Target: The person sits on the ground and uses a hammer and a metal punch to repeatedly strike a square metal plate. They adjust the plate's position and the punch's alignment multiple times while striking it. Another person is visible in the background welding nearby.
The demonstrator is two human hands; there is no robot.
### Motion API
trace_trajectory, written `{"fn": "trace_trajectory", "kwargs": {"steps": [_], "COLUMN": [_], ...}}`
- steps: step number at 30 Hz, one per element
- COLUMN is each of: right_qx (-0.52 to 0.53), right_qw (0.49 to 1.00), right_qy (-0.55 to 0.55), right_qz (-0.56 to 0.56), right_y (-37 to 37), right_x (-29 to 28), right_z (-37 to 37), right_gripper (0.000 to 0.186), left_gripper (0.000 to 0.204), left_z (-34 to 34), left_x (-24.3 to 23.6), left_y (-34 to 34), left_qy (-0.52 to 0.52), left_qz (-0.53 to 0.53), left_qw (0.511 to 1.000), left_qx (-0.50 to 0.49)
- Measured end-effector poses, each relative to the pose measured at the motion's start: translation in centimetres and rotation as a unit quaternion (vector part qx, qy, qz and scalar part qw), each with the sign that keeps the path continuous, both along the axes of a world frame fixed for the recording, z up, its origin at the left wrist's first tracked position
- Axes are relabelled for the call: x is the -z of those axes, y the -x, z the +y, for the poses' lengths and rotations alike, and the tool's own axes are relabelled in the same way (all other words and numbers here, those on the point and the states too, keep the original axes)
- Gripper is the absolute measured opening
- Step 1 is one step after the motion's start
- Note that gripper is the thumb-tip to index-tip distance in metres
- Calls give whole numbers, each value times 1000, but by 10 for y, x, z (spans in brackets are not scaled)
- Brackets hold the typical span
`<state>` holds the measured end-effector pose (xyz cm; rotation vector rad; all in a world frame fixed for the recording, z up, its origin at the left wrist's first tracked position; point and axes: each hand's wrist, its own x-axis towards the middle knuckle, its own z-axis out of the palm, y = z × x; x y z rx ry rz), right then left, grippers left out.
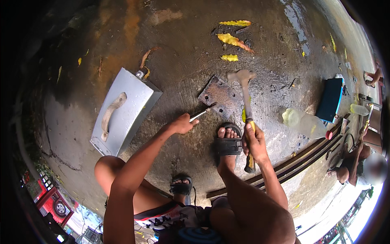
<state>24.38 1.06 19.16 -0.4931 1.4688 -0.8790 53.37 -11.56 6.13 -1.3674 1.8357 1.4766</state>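
My right hand (255, 142) is wrapped round the yellow-and-black handle of a claw hammer (246, 91). Its metal head, slightly blurred, shows over the far right side of a rusty square steel plate (221, 94) with holes near its corners. The plate lies flat on wet concrete. In my left hand (182, 123), closed, is a slim metal tool (200, 116) with a dark pointed tip; I cannot make out its exact kind. That tip is at the plate's near left edge, close to a hole. Whether it touches the plate cannot be told.
Left of the plate lies a silver metal case (122, 110) with a curved handle. My sandalled foot (228, 140) is just below the plate. To the right are a plastic bottle (306, 124), a blue box (331, 99) and long metal bars (292, 162). Another person (357, 162) sits at far right.
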Motion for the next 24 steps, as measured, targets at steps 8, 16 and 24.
{"fn": "trace_trajectory", "kwargs": {"steps": [8, 16, 24], "right_qx": [-218, -18, -197], "right_qw": [950, 997, 964], "right_qy": [-16, 46, -73], "right_qz": [224, 61, 163], "right_y": [15, 13, 10], "right_x": [50, 1, 49], "right_z": [19, -9, 10], "right_gripper": [34, 34, 36], "left_gripper": [61, 59, 62], "left_z": [-7, -17, -21], "left_x": [-8, -7, -4], "left_y": [-1, -6, -13], "left_qy": [8, -24, 6], "left_qz": [-8, 0, -15], "left_qw": [999, 999, 996], "left_qx": [40, 46, 89]}}
